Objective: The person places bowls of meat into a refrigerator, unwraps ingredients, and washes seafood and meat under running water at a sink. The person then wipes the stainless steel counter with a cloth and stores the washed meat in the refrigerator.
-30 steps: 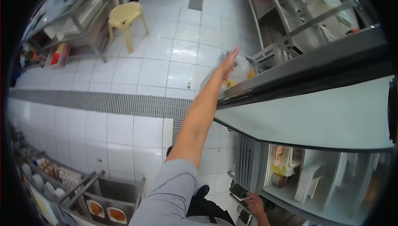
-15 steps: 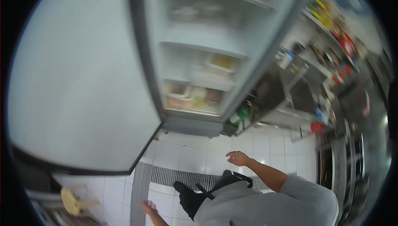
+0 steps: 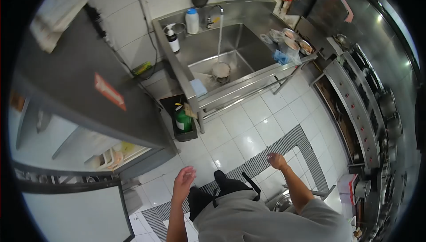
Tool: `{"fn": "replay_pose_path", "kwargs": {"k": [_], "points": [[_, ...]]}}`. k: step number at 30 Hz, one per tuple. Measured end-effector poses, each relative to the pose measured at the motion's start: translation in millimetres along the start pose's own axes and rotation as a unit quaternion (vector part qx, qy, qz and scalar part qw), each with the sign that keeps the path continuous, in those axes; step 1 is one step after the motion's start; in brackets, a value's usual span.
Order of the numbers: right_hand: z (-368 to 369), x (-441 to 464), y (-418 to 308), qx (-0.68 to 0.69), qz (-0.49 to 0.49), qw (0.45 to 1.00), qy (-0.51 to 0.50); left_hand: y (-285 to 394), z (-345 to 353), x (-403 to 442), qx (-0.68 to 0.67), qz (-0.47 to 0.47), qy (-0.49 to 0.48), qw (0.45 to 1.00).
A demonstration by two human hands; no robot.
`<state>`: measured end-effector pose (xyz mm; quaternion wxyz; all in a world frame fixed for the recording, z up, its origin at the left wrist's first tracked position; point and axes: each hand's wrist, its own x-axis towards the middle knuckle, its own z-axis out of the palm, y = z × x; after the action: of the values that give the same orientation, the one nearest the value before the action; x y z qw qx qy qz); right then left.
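My left hand hangs in the air above the tiled floor, its fingers apart and nothing in them. Over the striped floor drain, my right hand is also empty, its fingers loosely bent. Neither hand touches anything. Ahead stands a steel sink with its tap running. The water falls onto a round pale thing in the basin, whose kind I cannot make out. Left of me the refrigerator stands open, with food containers on its low shelf.
On the sink's edges are a pump bottle, a white bottle with a blue cap and a blue cloth. Bowls and bags of food stand at its right. A green jug sits on the floor. The stove lines the right side.
My view has swung right, from the open refrigerator to the sink with running water. My left hand has come up and forward into view. Both hands remain empty.
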<state>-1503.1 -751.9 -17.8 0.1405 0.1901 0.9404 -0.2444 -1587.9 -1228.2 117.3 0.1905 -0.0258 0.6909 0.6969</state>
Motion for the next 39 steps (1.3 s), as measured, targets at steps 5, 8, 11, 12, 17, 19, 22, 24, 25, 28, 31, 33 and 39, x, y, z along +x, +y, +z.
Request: {"fn": "replay_pose_path", "kwargs": {"k": [5,8,11,12,17,19,22,24,25,28,31,33,39], "points": [[-70,32,-68,0.146,0.013,0.986,0.073,89,82,100,-0.067,0.011,-0.087,0.994],[-99,76,-121,0.204,-0.031,0.971,0.122,116,126,197,-0.130,0.033,-0.068,0.989],[-136,141,-172,0.231,-0.094,0.956,0.154,128,166,319,-0.208,0.015,0.016,0.978],[-146,168,-184,0.235,-0.154,0.941,0.186,125,178,366,-0.217,0.007,0.040,0.975],[-187,319,-224,0.222,-0.202,0.938,0.171,8,232,611,0.122,0.054,0.111,0.985],[-192,382,-227,0.207,-0.188,0.955,0.101,-21,241,661,0.241,0.047,0.048,0.968],[-185,473,-217,0.127,-0.181,0.974,0.047,-67,248,729,0.429,0.056,-0.077,0.898],[-172,528,-213,0.127,-0.169,0.977,0.024,-99,251,760,0.600,0.131,-0.048,0.788],[-165,548,-207,0.127,-0.154,0.980,0.000,-115,250,775,0.598,0.124,-0.052,0.790],[-138,613,-185,0.059,-0.119,0.989,-0.066,-150,245,796,0.544,0.071,-0.087,0.832],[-93,677,-158,0.029,-0.085,0.995,-0.053,-133,241,789,0.595,0.068,-0.057,0.799],[-57,707,-146,0.054,-0.018,0.996,-0.070,-132,237,794,0.614,0.064,-0.100,0.780],[63,736,-132,0.455,0.175,0.870,-0.070,-118,224,801,0.392,0.024,-0.113,0.912]]}}
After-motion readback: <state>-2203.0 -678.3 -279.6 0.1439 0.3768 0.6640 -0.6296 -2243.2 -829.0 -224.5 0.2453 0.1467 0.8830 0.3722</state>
